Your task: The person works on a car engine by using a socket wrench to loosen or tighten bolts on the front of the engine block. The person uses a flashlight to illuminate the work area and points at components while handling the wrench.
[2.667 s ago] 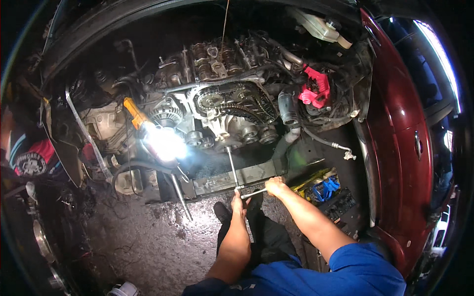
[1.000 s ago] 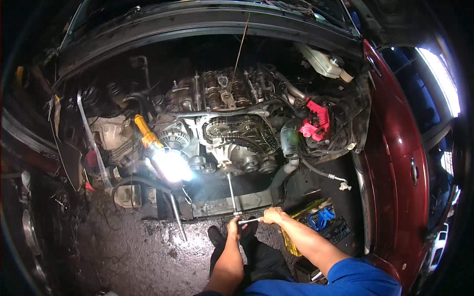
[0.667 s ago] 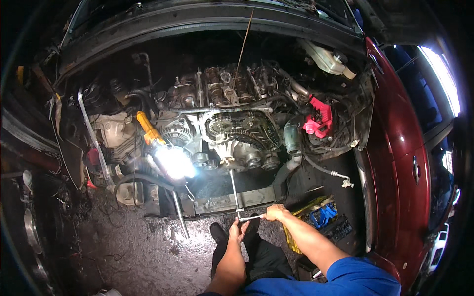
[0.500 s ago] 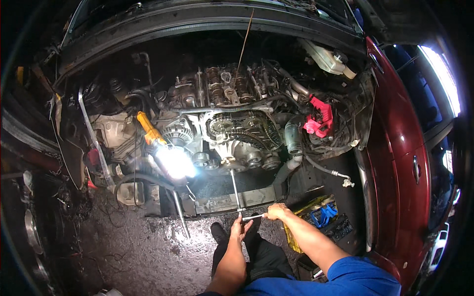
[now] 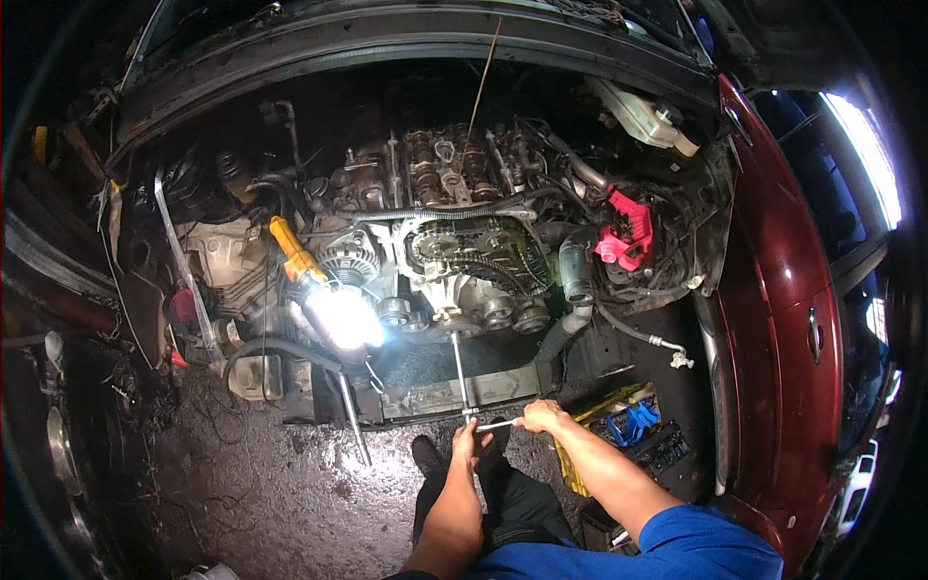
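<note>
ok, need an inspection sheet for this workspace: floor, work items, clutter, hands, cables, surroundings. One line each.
Surface: dark floor, shiny, wet-looking patches.
Work items: long metal bar runs from the engine's lower front to a handle set crosswise at its near end.
Clutter: yellow container with a blue item at the right.
Hands: left hand at the bar-handle joint, exact grip unclear; right hand closed on the handle's outer end.
Cables: ribbed conduit crosses the engine; hose at right ends in a fitting, apparently unconnected.
Surroundings: yellow work light, lit; dark red car door at right.
</note>
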Demonstrator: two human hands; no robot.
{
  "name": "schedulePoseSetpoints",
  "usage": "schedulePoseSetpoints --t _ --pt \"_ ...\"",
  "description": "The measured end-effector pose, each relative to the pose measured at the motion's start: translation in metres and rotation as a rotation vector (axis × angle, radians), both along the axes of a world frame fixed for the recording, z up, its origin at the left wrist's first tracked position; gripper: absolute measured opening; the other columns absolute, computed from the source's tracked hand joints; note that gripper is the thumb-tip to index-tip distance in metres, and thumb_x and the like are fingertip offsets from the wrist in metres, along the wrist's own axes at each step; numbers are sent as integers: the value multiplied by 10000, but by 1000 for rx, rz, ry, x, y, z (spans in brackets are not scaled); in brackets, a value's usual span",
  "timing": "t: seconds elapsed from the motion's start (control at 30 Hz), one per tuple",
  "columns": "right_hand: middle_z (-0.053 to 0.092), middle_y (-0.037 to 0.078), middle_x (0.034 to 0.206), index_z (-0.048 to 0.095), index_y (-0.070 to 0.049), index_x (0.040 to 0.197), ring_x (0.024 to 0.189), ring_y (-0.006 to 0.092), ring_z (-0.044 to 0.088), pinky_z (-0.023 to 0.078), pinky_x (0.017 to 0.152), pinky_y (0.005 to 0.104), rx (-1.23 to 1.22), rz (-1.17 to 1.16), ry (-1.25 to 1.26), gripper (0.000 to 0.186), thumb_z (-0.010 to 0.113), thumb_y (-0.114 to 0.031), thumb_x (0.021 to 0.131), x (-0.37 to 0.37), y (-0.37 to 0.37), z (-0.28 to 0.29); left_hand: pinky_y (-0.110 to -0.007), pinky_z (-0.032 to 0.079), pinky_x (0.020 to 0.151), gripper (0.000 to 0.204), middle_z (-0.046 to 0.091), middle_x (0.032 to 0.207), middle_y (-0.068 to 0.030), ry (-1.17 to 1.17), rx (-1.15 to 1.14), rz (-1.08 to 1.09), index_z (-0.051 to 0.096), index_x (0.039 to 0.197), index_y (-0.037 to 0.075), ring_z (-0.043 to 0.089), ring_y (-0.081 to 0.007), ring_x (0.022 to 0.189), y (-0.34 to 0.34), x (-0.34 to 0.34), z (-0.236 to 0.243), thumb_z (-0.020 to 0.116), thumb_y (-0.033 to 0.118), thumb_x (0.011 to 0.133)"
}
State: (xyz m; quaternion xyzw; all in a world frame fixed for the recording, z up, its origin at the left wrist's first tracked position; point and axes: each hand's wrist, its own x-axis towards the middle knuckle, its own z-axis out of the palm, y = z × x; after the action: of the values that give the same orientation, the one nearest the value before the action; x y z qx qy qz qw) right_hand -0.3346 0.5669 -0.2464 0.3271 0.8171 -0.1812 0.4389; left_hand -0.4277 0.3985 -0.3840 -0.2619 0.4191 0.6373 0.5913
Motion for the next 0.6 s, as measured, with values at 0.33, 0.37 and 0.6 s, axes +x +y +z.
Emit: schedulePoseSetpoints --t 0.33,0.37,0.6 --pt "658 210 980 694 -39 941 950 362 632 484 843 457 55 -1 134 480 513 -478 871 17 9 -15 -373 582 696 336 521 1048 -126 17 114 6 432 1144 -2 584 -260 898 9 3 -2 547 229 928" --pt "661 215 955 698 -39 916 927 366 639 488 831 462 72 4 155 470 514 -469 872 21 10 -17 -369 583 687 330 519 1046 -122 -6 88 -36 424 1145 5 586 -261 889 12 4 1 544 224 930" --pt "647 219 1017 684 -40 961 982 371 617 468 858 486 63 -34 155 461 515 -460 873 16 3 -11 -339 559 512 364 546 907 -151 30 5 -139 392 1165 40 601 -240 642 8 -1 -2 586 203 903"
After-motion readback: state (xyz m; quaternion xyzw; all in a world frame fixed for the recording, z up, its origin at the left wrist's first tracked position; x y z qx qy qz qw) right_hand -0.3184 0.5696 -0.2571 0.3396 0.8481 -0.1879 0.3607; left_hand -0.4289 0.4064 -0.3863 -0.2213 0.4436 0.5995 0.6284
